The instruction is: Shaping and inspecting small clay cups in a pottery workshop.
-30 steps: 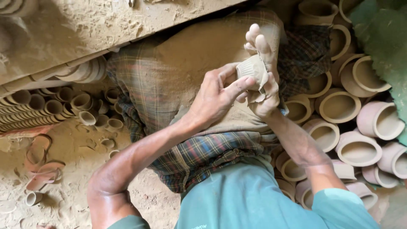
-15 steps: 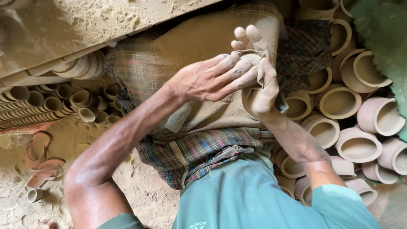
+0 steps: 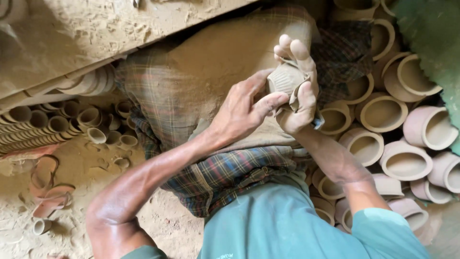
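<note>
teal short-sleeved shirt (image 3: 282, 225), sleeves ending above the elbows; below the shirt, a checked wrap (image 3: 211, 168) in green, red and brown over the lap, dusted with pale clay; bare forearms, clay-smeared left hand (image 3: 242, 112) and right hand (image 3: 297, 103)

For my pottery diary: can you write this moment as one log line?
right hand: cradles small clay pot | left hand: fingers on pot | pot over lap | unfired pots beside

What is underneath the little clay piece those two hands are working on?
Under the small grey ribbed clay piece, held by the right hand, lies a clay-smeared checked cloth over the lap. What's beneath it is hidden.
</note>
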